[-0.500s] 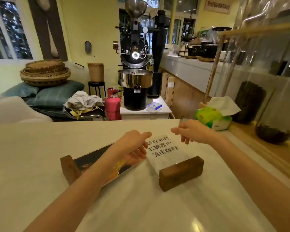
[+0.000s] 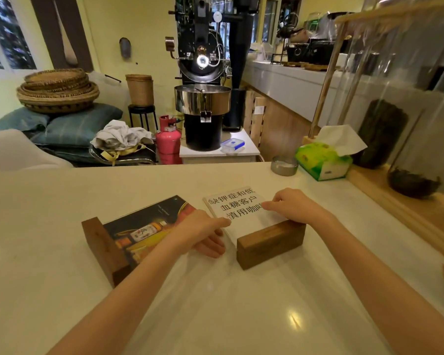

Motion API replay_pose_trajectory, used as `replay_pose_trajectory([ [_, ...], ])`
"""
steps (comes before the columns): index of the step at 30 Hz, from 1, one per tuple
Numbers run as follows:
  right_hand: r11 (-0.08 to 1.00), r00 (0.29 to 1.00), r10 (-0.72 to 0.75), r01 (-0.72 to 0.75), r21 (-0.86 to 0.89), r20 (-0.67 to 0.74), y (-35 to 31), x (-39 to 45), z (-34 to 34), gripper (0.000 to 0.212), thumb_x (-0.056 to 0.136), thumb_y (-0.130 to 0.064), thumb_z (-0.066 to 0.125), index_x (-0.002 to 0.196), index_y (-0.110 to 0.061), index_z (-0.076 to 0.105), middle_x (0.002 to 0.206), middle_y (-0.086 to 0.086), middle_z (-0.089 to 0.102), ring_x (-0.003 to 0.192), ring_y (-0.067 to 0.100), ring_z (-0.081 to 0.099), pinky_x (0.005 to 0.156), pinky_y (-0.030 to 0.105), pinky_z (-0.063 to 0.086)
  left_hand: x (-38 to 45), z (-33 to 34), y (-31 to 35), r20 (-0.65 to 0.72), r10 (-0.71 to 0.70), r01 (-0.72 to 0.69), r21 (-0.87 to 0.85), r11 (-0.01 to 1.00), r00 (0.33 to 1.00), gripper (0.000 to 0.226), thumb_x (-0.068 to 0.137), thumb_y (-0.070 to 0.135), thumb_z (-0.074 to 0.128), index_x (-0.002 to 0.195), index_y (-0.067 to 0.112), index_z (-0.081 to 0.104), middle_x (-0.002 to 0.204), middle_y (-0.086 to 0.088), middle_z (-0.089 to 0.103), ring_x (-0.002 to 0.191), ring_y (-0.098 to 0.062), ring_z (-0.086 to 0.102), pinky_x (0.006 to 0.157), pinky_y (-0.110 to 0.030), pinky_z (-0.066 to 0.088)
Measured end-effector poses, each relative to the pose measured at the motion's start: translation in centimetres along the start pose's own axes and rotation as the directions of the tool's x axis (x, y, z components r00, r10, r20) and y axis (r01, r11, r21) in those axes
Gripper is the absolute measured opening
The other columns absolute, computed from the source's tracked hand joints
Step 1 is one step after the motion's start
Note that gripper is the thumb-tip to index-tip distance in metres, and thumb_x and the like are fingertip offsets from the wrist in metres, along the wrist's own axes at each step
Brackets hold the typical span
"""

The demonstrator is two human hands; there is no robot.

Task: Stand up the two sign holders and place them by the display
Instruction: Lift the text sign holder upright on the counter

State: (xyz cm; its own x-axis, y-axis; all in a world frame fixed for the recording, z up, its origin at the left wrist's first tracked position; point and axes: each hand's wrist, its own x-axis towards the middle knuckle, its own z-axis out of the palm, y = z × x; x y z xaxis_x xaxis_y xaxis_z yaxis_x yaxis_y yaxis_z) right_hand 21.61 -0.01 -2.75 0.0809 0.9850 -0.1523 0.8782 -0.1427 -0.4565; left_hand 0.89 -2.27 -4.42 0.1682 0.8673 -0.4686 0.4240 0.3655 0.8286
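Two sign holders lie flat on the pale counter, side by side near its middle. The left sign holder carries a dark printed picture of a bottle; its wooden base sits at about 8 o'clock from the panel, which runs off toward 2 o'clock. The right sign holder has a white sheet with black characters, and its wooden block sits at the sheet's 5 o'clock end.

The left hand rests palm down across the near right corner of the picture panel, its fingertips reaching toward 3 o'clock to the left edge of the white sheet. The fingers look loosely curled rather than clamped, though whether they actually pinch that edge is hard to tell at this angle. The right hand lies on the right side of the white sheet, just beyond the block at its 12 o'clock, fingers bent and pressing down on the sheet, the thumb pointing to 9 o'clock.

At about 1 o'clock from the hands, near the counter's far edge, stands a small metal dish, and just to its right a green tissue pack with a white tissue sticking up. Beyond that, at 2 o'clock, a wooden-framed glass display runs along the right side of the counter, well apart from both holders.
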Motion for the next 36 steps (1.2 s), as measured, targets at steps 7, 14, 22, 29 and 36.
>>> replay_pose_trajectory([
  [7, 0.996, 0.998, 0.034, -0.029, 0.089, -0.062, -0.2, -0.4, 0.9, 0.048, 0.079, -0.035, 0.062, 0.104, 0.006, 0.064, 0.110, 0.025, 0.065, 0.096, 0.034, 0.061, 0.081, 0.043, 0.049, -0.4, 1.2, -0.7, 0.088, 0.050, -0.031, -0.211, 0.977, 0.995, 0.010, 0.081, 0.003, 0.061, 0.087, -0.005, 0.062, 0.067, -0.015, 0.065, 0.047, -0.013, 0.065, 0.047, -0.023, 0.058],
  [14, 0.977, 0.990, 0.083, -0.057, 0.204, -0.117, 0.2, -0.4, 1.2, 0.041, 0.079, -0.031, 0.064, 0.103, 0.002, 0.068, 0.111, 0.021, 0.067, 0.087, 0.027, 0.060, 0.079, 0.042, 0.050, -0.5, 1.5, -0.8, 0.094, 0.063, -0.038, -0.245, 0.969, 0.994, 0.027, 0.078, 0.001, 0.064, 0.104, -0.006, 0.059, 0.084, -0.015, 0.067, 0.067, -0.019, 0.066, 0.056, -0.025, 0.060],
  [22, 0.881, 0.941, 0.095, 0.072, 0.468, -0.325, 0.0, -0.6, 2.1, 0.046, 0.079, -0.034, 0.065, 0.119, -0.013, 0.058, 0.112, 0.007, 0.066, 0.087, 0.013, 0.053, 0.065, 0.019, 0.041, -0.8, 1.0, -0.3, -0.149, 0.224, -0.245, -0.148, 0.958, 0.963, 0.045, 0.071, 0.005, 0.073, 0.108, 0.004, 0.048, 0.104, -0.019, 0.066, 0.088, -0.026, 0.067, 0.060, -0.027, 0.059],
  [29, 0.743, 0.893, 0.066, 0.253, 0.619, -0.445, -0.2, -1.4, 2.7, 0.038, 0.080, -0.027, 0.066, 0.114, -0.014, 0.058, 0.098, 0.000, 0.062, 0.092, 0.017, 0.059, 0.067, 0.016, 0.044, -1.6, 0.5, 0.2, -0.221, 0.376, -0.386, -0.004, 0.922, 0.900, 0.039, 0.072, 0.005, 0.071, 0.102, 0.010, 0.047, 0.091, -0.011, 0.067, 0.083, -0.022, 0.067, 0.063, -0.031, 0.060],
  [36, 0.609, 0.867, 0.025, 0.381, 0.696, -0.497, 0.1, -1.3, 2.7, 0.030, 0.076, -0.020, 0.070, 0.104, -0.017, 0.059, 0.101, 0.007, 0.068, 0.094, 0.023, 0.064, 0.081, 0.034, 0.054, -2.1, 0.5, 0.6, -0.250, 0.511, -0.467, 0.214, 0.858, 0.823, 0.037, 0.074, 0.010, 0.070, 0.099, 0.014, 0.044, 0.088, -0.007, 0.069, 0.083, -0.022, 0.067, 0.076, -0.041, 0.059],
])
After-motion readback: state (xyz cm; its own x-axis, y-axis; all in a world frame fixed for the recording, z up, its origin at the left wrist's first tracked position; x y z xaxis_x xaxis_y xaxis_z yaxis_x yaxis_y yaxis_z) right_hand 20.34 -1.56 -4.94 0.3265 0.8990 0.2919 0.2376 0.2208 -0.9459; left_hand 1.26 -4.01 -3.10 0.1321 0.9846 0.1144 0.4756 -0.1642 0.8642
